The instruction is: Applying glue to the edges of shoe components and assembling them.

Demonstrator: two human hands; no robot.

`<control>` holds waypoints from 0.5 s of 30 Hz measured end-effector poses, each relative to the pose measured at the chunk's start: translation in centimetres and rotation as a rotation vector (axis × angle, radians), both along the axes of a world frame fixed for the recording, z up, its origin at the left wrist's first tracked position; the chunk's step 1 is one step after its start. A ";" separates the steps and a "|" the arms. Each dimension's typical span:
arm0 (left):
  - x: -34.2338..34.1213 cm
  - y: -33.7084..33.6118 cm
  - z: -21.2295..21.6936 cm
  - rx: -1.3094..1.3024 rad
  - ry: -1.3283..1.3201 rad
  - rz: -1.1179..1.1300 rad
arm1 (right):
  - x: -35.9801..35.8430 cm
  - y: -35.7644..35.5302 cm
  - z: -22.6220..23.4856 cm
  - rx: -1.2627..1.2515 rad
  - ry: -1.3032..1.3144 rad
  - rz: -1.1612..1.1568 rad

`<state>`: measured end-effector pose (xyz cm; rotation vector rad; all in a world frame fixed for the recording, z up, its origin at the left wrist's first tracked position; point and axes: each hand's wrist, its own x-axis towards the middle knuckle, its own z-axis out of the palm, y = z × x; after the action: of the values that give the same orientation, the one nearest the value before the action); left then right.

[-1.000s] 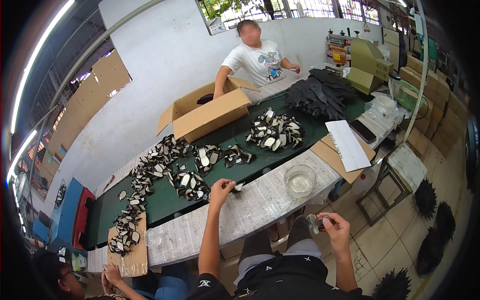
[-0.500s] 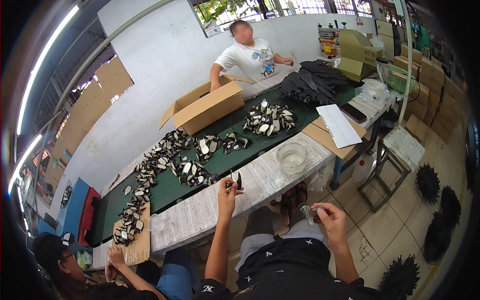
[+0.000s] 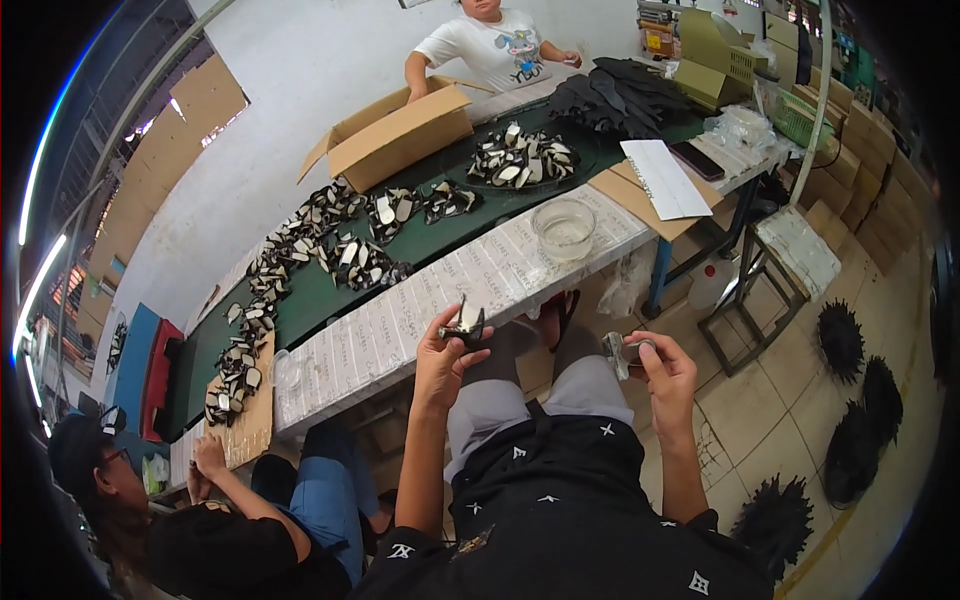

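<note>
My left hand (image 3: 438, 362) is closed round a small black piece with a white face (image 3: 467, 320), held in the fingertips above my lap near the table's front edge. In my right hand (image 3: 668, 378), thumb and fingers pinch a small greyish object with a shiny, partly see-through end (image 3: 616, 352); its exact kind is unclear. The two hands are apart. On the green table surface (image 3: 310, 282) beyond them lie heaps of similar black-and-white pieces (image 3: 355, 262), with another pile (image 3: 520, 158) farther right.
A clear round bowl (image 3: 563, 230) stands on the table's wrapped front strip. Behind are an open carton (image 3: 400, 135) and stacked black sheets (image 3: 625, 97). A co-worker (image 3: 495, 45) stands across the table; another person (image 3: 190, 510) sits at left. A stool (image 3: 790, 250) stands right.
My view has tipped downward. My left hand has drawn back from the table edge toward me, and the piece in it has turned. The right hand still grips its object.
</note>
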<state>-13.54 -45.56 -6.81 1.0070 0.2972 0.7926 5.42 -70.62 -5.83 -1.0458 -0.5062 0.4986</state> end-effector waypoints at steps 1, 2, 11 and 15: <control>-0.3 0.0 -0.2 0.004 0.032 -0.024 | -0.1 0.0 -0.1 -0.007 -0.009 0.003; -0.4 -0.4 0.0 0.000 0.041 -0.025 | -0.2 0.0 -0.1 -0.014 -0.016 0.004; 2.2 -1.0 -2.0 -0.105 0.045 -0.205 | -0.3 1.6 1.3 -0.041 -0.024 0.045; 3.5 -0.5 -2.5 -0.109 0.088 -0.294 | 0.2 3.4 1.3 -0.049 -0.045 0.058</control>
<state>-10.06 -46.02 -9.29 0.9573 0.2572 0.4619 5.64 -67.22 -4.49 -1.0933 -0.5676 0.5421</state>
